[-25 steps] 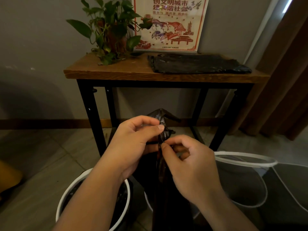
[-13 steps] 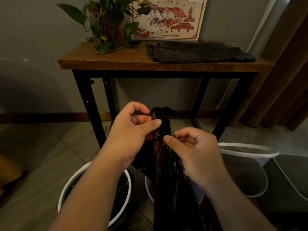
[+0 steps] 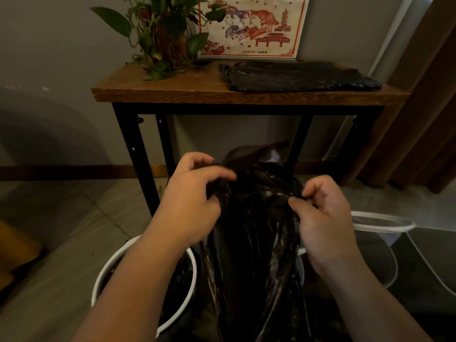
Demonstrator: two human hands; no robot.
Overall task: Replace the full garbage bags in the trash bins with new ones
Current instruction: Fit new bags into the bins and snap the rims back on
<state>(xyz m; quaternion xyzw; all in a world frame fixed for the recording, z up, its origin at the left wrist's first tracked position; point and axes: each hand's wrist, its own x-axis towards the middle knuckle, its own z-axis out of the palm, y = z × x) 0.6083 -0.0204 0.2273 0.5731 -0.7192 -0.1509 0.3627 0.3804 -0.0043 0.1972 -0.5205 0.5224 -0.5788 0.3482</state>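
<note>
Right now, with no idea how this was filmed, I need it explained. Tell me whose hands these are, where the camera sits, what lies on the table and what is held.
There is no machine here. A person wears one wide camera on the head, looking forward and down, so the arms entering from below are their own. The left hand and right hand each pinch the top of a black bag that hangs between them. Below stand white-rimmed bins: the left bin and the right bin. On the wooden table are a plant, a poster leaning on the wall, and a flat pile of black bags.
</note>
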